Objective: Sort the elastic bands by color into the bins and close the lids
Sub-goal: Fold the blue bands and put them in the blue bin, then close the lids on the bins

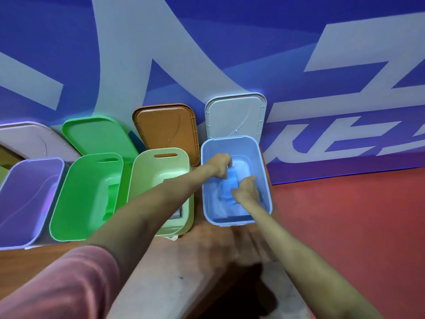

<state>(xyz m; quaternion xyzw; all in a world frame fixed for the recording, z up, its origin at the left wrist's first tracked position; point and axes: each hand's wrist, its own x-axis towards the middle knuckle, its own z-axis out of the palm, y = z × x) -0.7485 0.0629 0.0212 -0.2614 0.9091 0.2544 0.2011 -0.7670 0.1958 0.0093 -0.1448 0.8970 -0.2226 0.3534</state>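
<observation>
Both my hands reach into the light blue bin at the right of the row. Between them is a folded blue elastic band. My left hand grips its far end with curled fingers. My right hand pinches its near side. The bin's pale lid stands open against the wall. To the left stand a pale yellow-green bin, a green bin holding a green band, and a purple bin, all with lids up.
An orange-brown lid, a green lid and a whitish lid lean on the blue and white wall. The bins sit on a brown wooden surface. Red floor lies to the right.
</observation>
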